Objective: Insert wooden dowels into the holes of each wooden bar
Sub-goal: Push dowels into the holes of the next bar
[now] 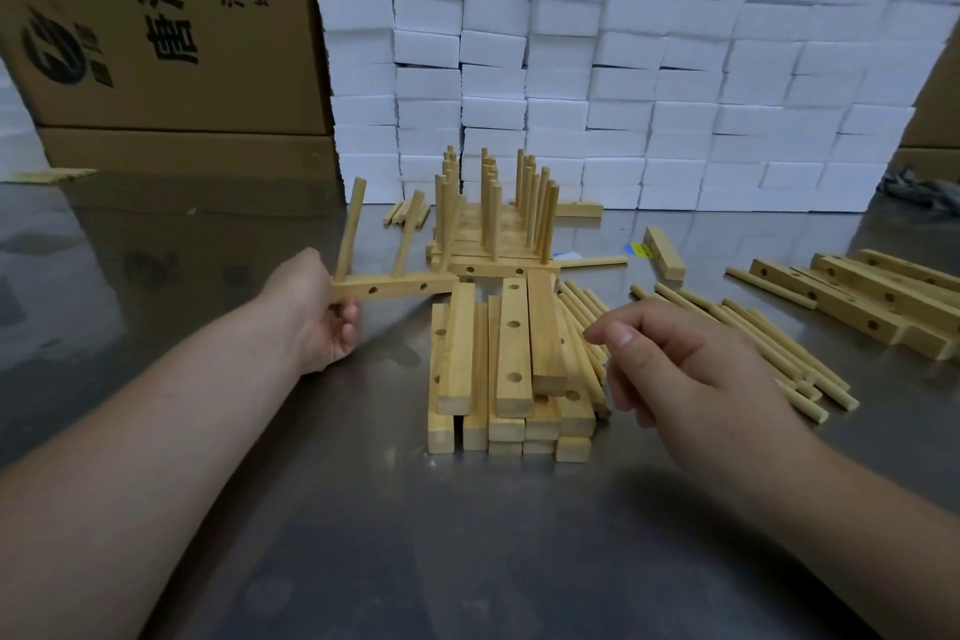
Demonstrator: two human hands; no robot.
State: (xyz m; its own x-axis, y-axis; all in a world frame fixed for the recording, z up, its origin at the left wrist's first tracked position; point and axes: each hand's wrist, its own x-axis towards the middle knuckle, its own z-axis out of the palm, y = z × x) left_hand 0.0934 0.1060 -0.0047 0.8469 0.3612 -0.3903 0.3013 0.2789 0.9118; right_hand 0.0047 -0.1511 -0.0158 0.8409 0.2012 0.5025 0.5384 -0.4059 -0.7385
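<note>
Risk lies with the bar [400,287], gripped at its near end by the left hand [324,312]: its two leaning dowels [350,229] are not seated straight and may be shaken loose. The right hand [691,369] is held empty, fingers loosely curled, beside the loose dowels [810,369]; the stacked bars [511,353] between the hands could be knocked.

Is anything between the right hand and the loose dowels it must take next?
Nothing visible does. The right hand hovers empty over the loose dowels, which lie uncovered on the metal table right of the stack of bars. The left hand grips its bar off to the left.
</note>
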